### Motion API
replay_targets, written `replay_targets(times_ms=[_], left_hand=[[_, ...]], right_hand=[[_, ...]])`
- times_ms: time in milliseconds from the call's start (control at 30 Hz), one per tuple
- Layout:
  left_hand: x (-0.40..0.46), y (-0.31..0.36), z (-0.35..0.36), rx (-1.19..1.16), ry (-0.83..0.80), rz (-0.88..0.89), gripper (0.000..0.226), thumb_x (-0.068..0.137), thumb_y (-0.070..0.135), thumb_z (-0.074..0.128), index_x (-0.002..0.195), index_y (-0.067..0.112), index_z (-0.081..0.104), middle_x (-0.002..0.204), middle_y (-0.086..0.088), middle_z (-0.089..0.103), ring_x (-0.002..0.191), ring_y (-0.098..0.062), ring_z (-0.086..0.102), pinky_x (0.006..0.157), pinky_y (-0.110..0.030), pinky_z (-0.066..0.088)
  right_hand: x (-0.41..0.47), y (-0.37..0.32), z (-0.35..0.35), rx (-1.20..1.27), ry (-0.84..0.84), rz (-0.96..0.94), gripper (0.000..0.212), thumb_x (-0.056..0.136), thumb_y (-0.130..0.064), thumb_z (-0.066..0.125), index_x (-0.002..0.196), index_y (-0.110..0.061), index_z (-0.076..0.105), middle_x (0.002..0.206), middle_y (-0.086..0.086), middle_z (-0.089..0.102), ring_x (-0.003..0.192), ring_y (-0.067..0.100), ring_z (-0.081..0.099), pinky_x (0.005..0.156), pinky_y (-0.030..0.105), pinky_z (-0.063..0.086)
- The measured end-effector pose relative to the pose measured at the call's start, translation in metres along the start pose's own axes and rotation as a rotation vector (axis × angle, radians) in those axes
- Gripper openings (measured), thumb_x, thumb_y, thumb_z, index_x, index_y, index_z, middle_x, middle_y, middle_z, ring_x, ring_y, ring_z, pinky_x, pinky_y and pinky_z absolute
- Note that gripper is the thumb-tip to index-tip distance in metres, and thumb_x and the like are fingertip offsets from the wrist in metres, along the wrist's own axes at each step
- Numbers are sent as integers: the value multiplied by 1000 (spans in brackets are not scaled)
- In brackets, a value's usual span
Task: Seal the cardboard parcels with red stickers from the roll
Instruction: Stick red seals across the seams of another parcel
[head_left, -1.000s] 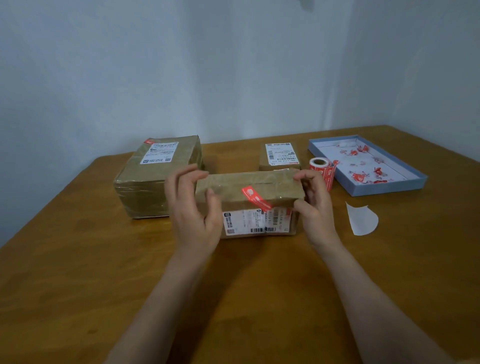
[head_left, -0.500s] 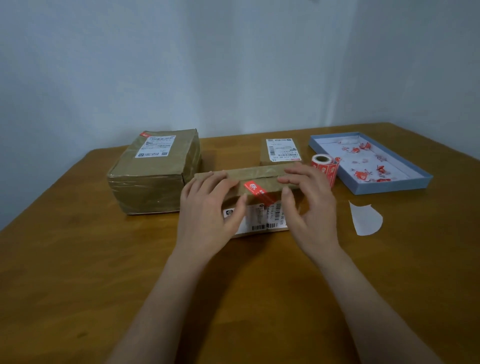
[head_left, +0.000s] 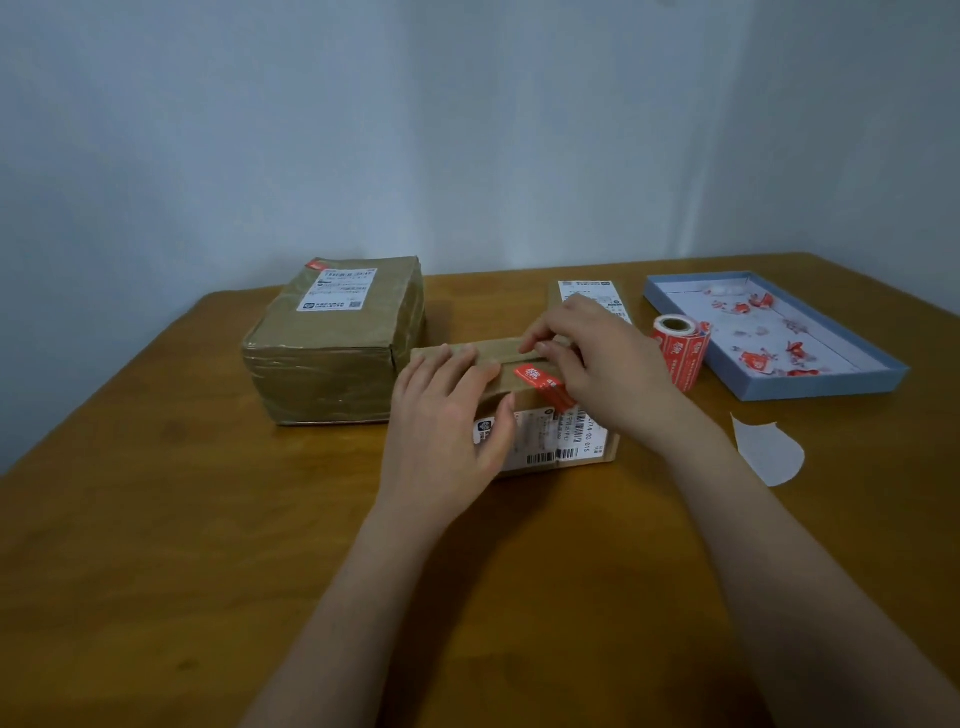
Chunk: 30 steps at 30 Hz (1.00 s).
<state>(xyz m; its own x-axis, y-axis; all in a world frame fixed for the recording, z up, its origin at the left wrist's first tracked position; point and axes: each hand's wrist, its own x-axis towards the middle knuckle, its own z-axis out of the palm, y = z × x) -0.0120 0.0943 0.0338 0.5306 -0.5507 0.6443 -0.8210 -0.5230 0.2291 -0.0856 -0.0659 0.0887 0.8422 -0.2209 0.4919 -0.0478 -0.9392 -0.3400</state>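
Note:
A small brown parcel (head_left: 545, 441) with a white shipping label lies at the table's middle. A red sticker (head_left: 540, 382) runs slantwise over its top front edge. My left hand (head_left: 447, 421) lies flat over the parcel's left part, fingers straight on top, thumb on the front face. My right hand (head_left: 592, 364) rests on the top right, its fingertips pressing along the lid's seam. The red sticker roll (head_left: 680, 353) stands upright just right of the parcel. A large taped parcel (head_left: 332, 343) sits to the left. A third small parcel (head_left: 592, 296) lies behind, partly hidden by my right hand.
A shallow blue tray (head_left: 826, 384) with several crumpled red sticker scraps stands at the back right. A white piece of backing paper (head_left: 766, 452) lies right of the parcel. The wooden table (head_left: 208, 545) reaches the wall behind.
Both hands moved from the parcel's ends onto its top. The parcel tipped so its labelled face shows more. My right hand slid leftward along the top seam.

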Motion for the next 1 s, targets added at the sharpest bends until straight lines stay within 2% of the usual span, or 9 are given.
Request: replay_targets(times_ms=[167, 267, 367, 467, 667, 867, 1000], left_hand=[[-1, -1, 0, 19, 14, 1, 45, 90, 41, 44, 116, 13, 67, 125, -10, 65, 125, -28, 54, 111, -46, 32], [-1, -1, -1, 26, 21, 7, 45, 90, 41, 44, 116, 14, 67, 125, -10, 65, 125, -28, 53, 111, -42, 28], [-1, -1, 0, 21, 24, 13, 44, 90, 40, 45, 117, 13, 67, 125, -9, 65, 125, -28, 53, 111, -41, 27], [-1, -2, 0, 11, 32, 20, 43, 89, 40, 46, 116, 13, 67, 125, -9, 65, 125, -27, 53, 111, -42, 29], [-1, -2, 0, 10, 30, 22, 42, 89, 39, 48, 116, 13, 67, 126, -10, 65, 126, -27, 52, 111, -43, 31], [-1, -2, 0, 18, 43, 24, 43, 89, 39, 48, 115, 12, 68, 125, -10, 65, 125, -27, 53, 110, -44, 31], [-1, -2, 0, 18, 47, 30, 42, 88, 38, 48, 114, 11, 68, 124, -10, 65, 124, -28, 54, 110, -44, 33]], right_hand=[[9, 10, 0, 161, -121, 23, 19, 95, -31, 53, 89, -46, 63, 105, -18, 54, 93, 4, 52, 79, 35, 47], [10, 12, 1, 108, -139, 10, 18, 94, -36, 56, 89, -51, 64, 102, -21, 51, 91, 4, 51, 72, 30, 46], [8, 10, 2, 51, -132, 2, 17, 93, -39, 56, 90, -54, 64, 99, -23, 47, 90, 2, 49, 64, 22, 36], [6, 10, 1, 25, -132, -7, 16, 93, -41, 55, 94, -53, 65, 101, -22, 47, 90, 1, 48, 63, 17, 31], [6, 7, 0, 13, -126, -7, 11, 92, -40, 57, 92, -47, 66, 105, -19, 49, 95, 4, 50, 74, 31, 43], [4, 8, 4, -24, -74, -47, 9, 93, -39, 56, 91, -43, 64, 103, -19, 52, 92, 5, 52, 68, 29, 41], [-1, 7, 6, -21, -13, -88, 11, 94, -36, 55, 92, -39, 65, 103, -15, 57, 89, 9, 57, 67, 31, 46]])
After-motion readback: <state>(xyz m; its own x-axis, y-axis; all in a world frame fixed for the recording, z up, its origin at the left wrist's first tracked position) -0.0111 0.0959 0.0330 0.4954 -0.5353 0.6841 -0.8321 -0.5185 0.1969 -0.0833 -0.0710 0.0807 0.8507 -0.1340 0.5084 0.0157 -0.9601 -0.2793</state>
